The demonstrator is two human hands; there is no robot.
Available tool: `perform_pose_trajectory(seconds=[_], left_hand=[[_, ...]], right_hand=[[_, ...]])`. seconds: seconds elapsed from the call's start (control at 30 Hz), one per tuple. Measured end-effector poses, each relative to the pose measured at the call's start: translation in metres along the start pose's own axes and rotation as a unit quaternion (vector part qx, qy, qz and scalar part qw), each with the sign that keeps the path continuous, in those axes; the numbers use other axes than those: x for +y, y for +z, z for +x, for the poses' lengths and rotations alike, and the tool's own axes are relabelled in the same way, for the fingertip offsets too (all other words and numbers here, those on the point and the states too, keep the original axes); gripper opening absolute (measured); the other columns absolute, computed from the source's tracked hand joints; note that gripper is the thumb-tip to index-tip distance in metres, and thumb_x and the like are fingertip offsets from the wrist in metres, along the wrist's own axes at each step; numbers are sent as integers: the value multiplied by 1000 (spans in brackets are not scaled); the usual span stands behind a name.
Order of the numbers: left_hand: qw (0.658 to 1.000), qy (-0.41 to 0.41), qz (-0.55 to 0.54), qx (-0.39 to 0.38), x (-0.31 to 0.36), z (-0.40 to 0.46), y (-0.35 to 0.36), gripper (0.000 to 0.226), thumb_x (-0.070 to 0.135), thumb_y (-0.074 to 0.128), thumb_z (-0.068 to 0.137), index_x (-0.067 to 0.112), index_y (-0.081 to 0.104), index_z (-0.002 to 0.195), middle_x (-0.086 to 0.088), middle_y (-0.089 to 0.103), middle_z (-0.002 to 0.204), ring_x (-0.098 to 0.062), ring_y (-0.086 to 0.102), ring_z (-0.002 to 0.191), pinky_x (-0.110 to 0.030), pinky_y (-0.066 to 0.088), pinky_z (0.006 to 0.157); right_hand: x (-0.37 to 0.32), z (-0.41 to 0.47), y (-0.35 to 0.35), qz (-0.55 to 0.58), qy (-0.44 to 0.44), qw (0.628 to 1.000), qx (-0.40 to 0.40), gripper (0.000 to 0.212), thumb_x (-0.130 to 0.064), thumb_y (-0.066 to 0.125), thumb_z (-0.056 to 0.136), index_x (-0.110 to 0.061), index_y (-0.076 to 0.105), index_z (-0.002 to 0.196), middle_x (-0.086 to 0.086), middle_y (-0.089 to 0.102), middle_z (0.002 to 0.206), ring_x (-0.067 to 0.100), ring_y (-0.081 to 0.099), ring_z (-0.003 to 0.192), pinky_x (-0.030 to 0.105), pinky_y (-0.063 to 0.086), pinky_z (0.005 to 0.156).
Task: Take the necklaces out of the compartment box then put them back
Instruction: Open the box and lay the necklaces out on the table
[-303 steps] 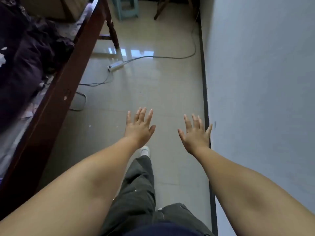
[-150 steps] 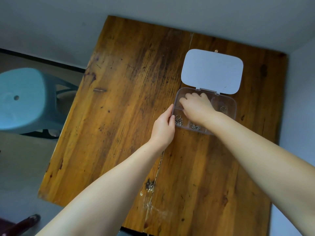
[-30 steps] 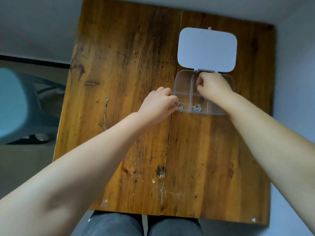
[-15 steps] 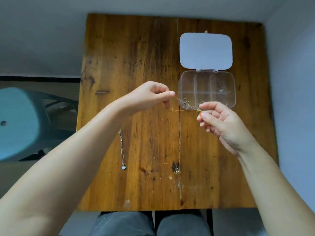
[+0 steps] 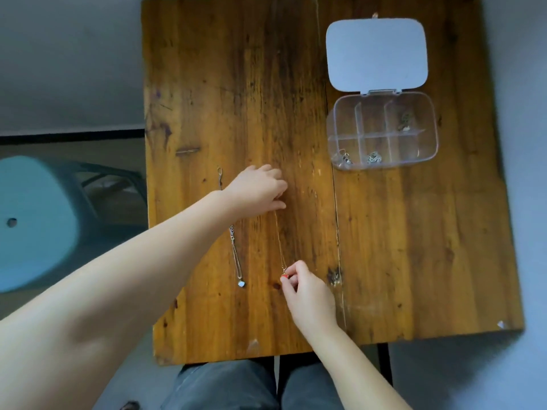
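A wooden table (image 5: pixel 384 247) fills the view. At about 1 o'clock sits the clear compartment box (image 5: pixel 383 131), its white lid (image 5: pixel 377 54) lying open flat behind it; small jewellery pieces show in three of its six compartments. Near the centre, the left hand (image 5: pixel 257 192) presses the top end of a thin gold necklace (image 5: pixel 278 241) to the wood, while the right hand (image 5: pixel 307 294), toward 6 o'clock, pinches its red pendant (image 5: pixel 284 275). Just beside it, toward 9 o'clock, a silver necklace (image 5: pixel 235 253) lies stretched out, partly under the left wrist. A teal stool (image 5: pixel 35 220) stands at 9 o'clock.
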State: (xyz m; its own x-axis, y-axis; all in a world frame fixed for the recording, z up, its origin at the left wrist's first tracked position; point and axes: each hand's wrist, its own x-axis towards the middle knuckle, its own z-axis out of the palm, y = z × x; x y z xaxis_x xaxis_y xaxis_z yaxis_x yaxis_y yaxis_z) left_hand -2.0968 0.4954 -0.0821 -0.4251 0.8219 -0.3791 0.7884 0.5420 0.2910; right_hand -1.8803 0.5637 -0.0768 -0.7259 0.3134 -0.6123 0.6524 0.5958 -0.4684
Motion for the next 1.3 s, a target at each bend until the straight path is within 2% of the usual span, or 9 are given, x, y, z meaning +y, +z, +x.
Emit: perform_pose_trajectory(seconds=[0.23,0.33,0.5,0.6,0.67,0.77,0.97,1.17,1.3], left_hand=[[999,-11,11,45,11,-2,2,36,37,52,93,12,48,119,-10,52,118,-27,50,108,-37,44,85],[992,-24,-45,118,32,11,-12,43,32,53,94,14,41,130,-11,55,118,-26,54,104,-34,49,78],[976,-77,-102,176,73,45,-28,45,28,52,94,17,40,136,-10,55,116,-26,53,104,-35,50,76],[967,-112,-110,199,84,60,-25,29,27,52,95,13,58,120,-10,60,111,-25,54,102,-34,49,75],[957,-135,-123,227,86,66,-25,23,23,53,95,12,65,111,-10,65,106,-24,56,98,-31,48,72],[952,-143,-126,239,86,69,-26,21,22,56,93,10,69,103,-10,67,98,-26,57,92,-33,48,68],[944,-175,-128,249,92,69,-24,20,22,56,93,10,69,102,-10,68,96,-26,57,92,-32,48,67],[943,-189,-126,244,95,71,-26,20,22,54,94,11,68,103,-8,67,99,-23,55,94,-27,38,63],[940,-195,-129,248,96,69,-24,21,22,54,94,11,68,105,-7,67,101,-22,54,93,-25,35,64]], right_hand=[[5,11,-32,-89,-98,991,-11,35,-44,50,93,-25,50,123,-9,63,93,3,57,74,9,39,57],[8,41,-96,-38,-93,994,53,26,-33,50,95,-21,57,117,-8,62,92,4,54,72,9,35,55],[15,126,-217,-82,-111,971,193,28,-13,42,98,-12,62,118,8,63,120,18,59,97,18,43,71],[10,179,-258,-240,-87,957,134,39,-1,42,93,-17,58,126,11,58,129,32,59,107,32,49,71],[6,202,-266,-398,-76,913,57,48,5,45,87,-19,57,127,12,59,127,34,59,106,31,44,64],[4,213,-268,-516,-114,849,4,35,1,48,84,-11,61,114,12,61,107,32,59,90,26,34,50],[3,216,-272,-511,-139,848,-31,28,-16,54,87,-6,53,113,12,48,99,28,51,80,34,41,58],[9,232,-271,-491,-150,857,-33,20,-6,55,87,-3,55,106,9,50,83,28,53,77,35,43,59],[14,234,-276,-478,-172,861,-28,16,-5,56,87,-5,62,101,14,53,97,30,57,77,33,48,58]])
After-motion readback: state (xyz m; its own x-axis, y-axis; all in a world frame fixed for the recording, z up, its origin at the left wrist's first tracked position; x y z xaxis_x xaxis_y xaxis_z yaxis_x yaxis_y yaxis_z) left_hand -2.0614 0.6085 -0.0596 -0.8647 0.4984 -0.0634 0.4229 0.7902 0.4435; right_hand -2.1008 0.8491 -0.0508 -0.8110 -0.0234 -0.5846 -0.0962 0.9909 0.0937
